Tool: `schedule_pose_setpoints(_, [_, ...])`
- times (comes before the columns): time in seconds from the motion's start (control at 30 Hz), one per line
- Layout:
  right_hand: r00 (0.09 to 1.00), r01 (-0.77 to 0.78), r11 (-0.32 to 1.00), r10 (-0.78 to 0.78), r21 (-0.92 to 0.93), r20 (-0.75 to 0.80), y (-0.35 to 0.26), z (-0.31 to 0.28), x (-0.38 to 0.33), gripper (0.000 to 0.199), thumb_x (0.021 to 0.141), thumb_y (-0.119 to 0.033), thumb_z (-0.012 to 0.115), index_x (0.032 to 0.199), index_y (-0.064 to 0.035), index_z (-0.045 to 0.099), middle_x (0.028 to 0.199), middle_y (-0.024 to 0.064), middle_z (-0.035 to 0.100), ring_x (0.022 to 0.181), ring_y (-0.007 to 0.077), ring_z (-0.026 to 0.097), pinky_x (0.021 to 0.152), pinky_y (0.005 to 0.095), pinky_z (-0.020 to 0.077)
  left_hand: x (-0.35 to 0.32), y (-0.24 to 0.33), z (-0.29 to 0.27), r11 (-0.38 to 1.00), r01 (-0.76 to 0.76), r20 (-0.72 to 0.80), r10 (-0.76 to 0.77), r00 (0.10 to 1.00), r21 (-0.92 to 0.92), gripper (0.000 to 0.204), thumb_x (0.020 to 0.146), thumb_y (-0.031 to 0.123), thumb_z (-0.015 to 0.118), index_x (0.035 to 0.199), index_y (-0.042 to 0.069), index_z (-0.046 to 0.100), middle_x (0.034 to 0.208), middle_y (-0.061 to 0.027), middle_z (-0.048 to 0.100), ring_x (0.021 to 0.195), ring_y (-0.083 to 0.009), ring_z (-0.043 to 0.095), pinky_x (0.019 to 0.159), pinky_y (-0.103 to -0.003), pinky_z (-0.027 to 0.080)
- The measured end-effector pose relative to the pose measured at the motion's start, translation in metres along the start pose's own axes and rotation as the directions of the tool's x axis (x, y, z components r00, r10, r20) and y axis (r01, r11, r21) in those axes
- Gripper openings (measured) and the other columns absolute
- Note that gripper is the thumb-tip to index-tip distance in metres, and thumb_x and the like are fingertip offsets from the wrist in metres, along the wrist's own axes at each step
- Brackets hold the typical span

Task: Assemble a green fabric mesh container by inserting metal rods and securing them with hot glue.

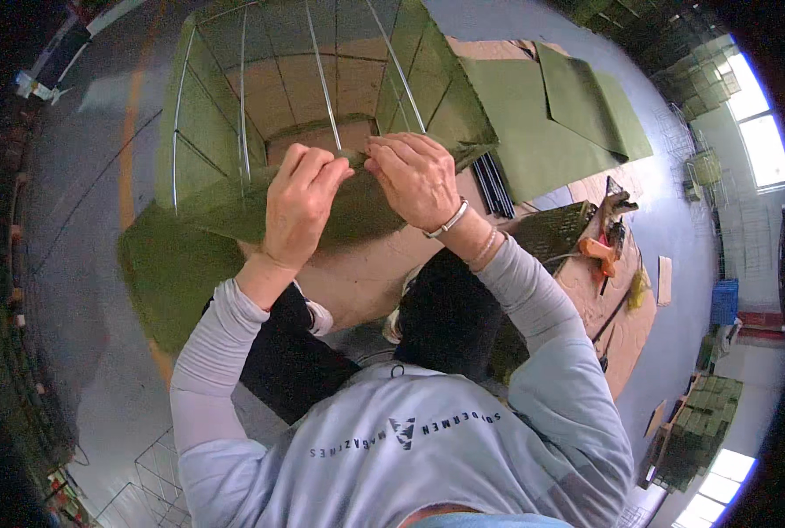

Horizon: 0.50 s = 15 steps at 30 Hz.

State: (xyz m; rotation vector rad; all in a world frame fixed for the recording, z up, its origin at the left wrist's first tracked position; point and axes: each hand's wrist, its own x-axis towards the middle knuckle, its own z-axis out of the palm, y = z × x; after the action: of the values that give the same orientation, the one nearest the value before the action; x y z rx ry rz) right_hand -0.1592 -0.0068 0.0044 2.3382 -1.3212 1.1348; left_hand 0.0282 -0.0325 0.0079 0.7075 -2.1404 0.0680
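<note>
In front of me stands a box-shaped metal wire frame [323,79] with olive-green fabric [200,195] stretched over its sides. My left hand [300,201] is closed in a pinch on the fabric's near edge, by the end of a frame wire. Close beside it, my right hand [414,179] pinches the same edge, fingertips together. A narrow gap separates the two hands. Fabric hangs below them and spreads out to the left. Exactly what lies between the fingertips is too small to see.
Flat green fabric sheets [515,119] lie on cardboard at the right, with dark rods [494,187] beside them. Nearer me are a dark perforated crate [551,231] and an orange-handled tool [597,255]. Wire frames [159,471] stand at lower left. A blue crate [724,302] is far right.
</note>
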Motion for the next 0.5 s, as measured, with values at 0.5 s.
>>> schedule_pose_setpoints(0.5, [0.603,0.039,0.992,0.072,-0.12,0.794,0.035,0.023,0.053,0.022,0.086,-0.016,0.054,0.095,-0.0034,0.069,0.099,0.0148,0.069,0.094,0.0334,0.066,0.08,0.0411,0.0539,0.012,0.005,-0.011,0.975,0.166,-0.075,-0.179,0.981,-0.148,0.015,0.08,0.004,0.067,0.094,0.003,0.066,0.088,-0.0115,0.062,0.083,-0.0306,0.06,0.071,-0.039,0.049])
